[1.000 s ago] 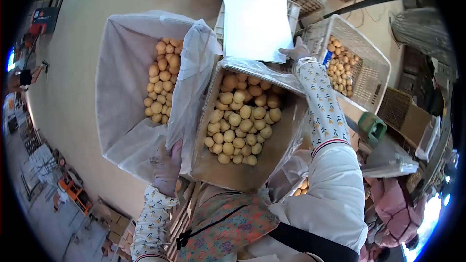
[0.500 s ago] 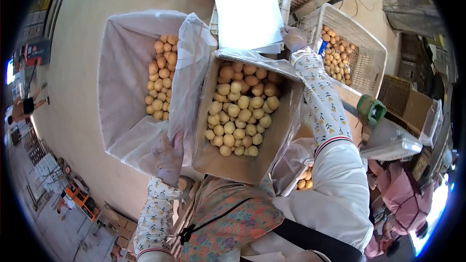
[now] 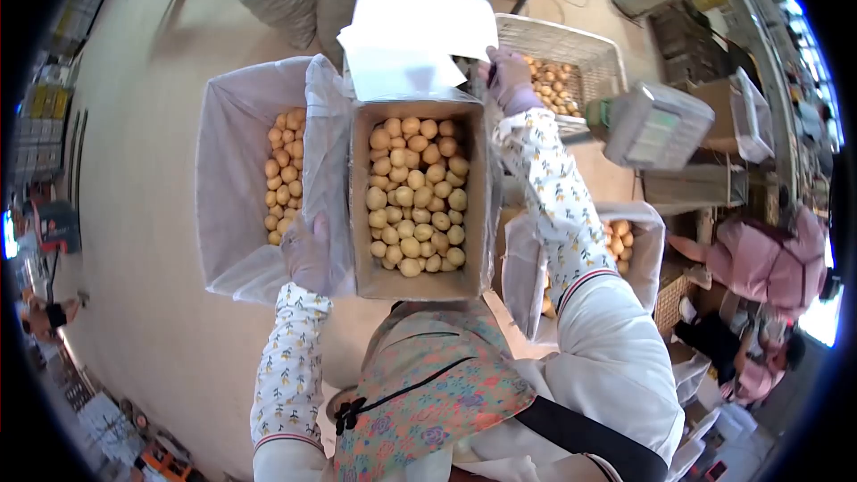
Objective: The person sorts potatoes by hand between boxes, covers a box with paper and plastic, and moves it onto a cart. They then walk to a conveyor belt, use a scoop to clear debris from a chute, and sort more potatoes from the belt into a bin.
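Head view: the hands, the paper and the boxes of fruit. The white paper [image 3: 420,22], in loose, overlapping sheets, lies at the far end of the cardboard box [image 3: 406,286], which holds round yellow fruit [image 3: 415,205]. The right hand [image 3: 509,73] is at the paper's right corner, its fingers closed together in what appears to be a pinch on the edge. The left hand [image 3: 308,252] rests on the liner [image 3: 328,147] of the lined box [image 3: 234,178], with its fingers partly curled; whether they grip the plastic cannot be told. Good handling probably calls for a light pinch near the corner, separation of one sheet from those beneath, and a level, slow lift, since thin paper is likely to bend or drag its neighbours. A steady left hand should limit shifting of the liner.
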Available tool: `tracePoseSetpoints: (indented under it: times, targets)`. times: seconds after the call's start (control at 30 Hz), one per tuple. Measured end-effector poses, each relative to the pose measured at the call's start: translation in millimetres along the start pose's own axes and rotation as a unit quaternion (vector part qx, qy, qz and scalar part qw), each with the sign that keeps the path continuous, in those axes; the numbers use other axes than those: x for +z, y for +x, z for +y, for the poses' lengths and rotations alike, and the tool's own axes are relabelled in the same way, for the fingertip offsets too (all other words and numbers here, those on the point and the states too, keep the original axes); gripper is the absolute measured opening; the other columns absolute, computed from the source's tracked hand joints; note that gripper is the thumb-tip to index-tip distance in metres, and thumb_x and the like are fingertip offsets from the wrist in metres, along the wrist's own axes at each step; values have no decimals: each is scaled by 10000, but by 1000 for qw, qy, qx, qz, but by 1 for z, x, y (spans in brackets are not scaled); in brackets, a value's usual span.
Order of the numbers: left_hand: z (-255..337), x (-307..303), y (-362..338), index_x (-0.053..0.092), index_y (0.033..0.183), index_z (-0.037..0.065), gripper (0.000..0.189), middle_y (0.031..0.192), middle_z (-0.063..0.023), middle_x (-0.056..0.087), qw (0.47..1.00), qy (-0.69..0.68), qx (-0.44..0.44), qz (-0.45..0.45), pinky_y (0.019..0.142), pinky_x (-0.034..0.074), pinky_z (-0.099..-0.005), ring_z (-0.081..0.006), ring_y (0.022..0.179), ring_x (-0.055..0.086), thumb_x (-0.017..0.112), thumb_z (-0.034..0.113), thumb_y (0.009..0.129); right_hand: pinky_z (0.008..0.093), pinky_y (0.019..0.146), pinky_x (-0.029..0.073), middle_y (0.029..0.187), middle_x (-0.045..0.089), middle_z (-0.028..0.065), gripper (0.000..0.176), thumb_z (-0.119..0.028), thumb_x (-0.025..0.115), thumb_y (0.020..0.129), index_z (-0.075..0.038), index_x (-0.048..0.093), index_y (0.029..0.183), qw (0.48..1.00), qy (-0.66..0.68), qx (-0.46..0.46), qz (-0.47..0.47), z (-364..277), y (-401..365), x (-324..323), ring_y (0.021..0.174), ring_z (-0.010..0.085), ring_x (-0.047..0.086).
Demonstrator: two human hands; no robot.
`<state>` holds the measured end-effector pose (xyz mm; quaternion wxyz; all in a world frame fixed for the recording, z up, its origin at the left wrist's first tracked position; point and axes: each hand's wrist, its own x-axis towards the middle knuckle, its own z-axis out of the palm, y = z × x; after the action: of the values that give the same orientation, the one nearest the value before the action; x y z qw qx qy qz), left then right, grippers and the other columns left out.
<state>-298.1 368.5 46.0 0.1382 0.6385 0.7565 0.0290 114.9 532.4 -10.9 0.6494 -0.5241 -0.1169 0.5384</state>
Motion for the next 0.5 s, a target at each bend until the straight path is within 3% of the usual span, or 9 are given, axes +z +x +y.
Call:
tracePoseSetpoints:
  times: [0.1, 0.13, 0.17, 0.27, 0.3, 0.37, 0.43, 0.5]
  targets:
    - [-25, 31, 9, 581, 1174, 8, 533, 1063, -223, 644, 996, 67, 32, 44, 868, 478, -466, -369, 997, 615, 519, 468, 912, 222, 329, 365, 679, 602, 78, 186, -237, 594, 933, -61, 568, 876, 989, 88, 84, -84, -17, -115, -29, 458, 114, 531]
    - [-31, 39, 11, 594, 1167, 18, 525, 1057, -214, 651, 994, 90, 44, 55, 858, 488, -467, -364, 985, 625, 522, 469, 908, 216, 323, 348, 645, 585, 51, 222, -277, 605, 925, -72, 575, 845, 994, 19, 71, -76, -20, -168, -39, 448, 105, 514]
    - [-34, 42, 18, 609, 1156, 31, 500, 1048, -209, 657, 997, 61, 39, 10, 845, 495, -465, -369, 973, 629, 518, 455, 906, 210, 318, 331, 610, 568, 24, 258, -318, 616, 918, -83, 581, 815, 995, -52, 63, -62, -18, -218, -51, 437, 95, 497]
    - [-37, 33, 27, 649, 1113, 57, 438, 1005, -199, 673, 975, -157, 148, -56, 841, 492, -460, -380, 957, 636, 497, 407, 898, 196, 389, 371, 613, 566, -15, 284, -347, 638, 901, -85, 597, 797, 986, -158, 55, -27, 10, -344, -113, 471, 67, 507]
    - [-27, 26, 24, 631, 1133, 46, 438, 1033, -199, 666, 984, -108, 129, -58, 851, 484, -458, -379, 971, 631, 498, 390, 896, 191, 424, 394, 646, 583, -10, 286, -349, 647, 894, -76, 601, 824, 974, -224, 37, -19, 18, -378, -134, 501, 61, 524]
    - [-8, 11, 16, 595, 1174, 24, 445, 1090, -199, 652, 996, -5, 82, -48, 872, 469, -453, -375, 998, 622, 502, 356, 892, 191, 487, 432, 718, 603, -2, 272, -327, 663, 884, -68, 589, 849, 989, -128, -10, 66, 23, -441, -171, 560, 61, 545]
    - [-5, 19, 13, 544, 1221, 10, 458, 1139, -198, 625, 995, -43, 90, 9, 909, 445, -444, -368, 1048, 589, 514, 325, 890, 203, 497, 459, 757, 606, 6, 260, -296, 673, 879, -55, 580, 904, 979, -63, -113, 159, 14, -495, -204, 570, 79, 559]
    - [0, 13, 1, 499, 1269, 13, 494, 1194, -199, 591, 987, -41, 138, 74, 951, 418, -439, -360, 1105, 552, 536, 318, 882, 222, 539, 501, 771, 607, 16, 230, -258, 650, 898, -50, 575, 959, 975, 42, -99, 192, 16, -533, -255, 640, 106, 590]
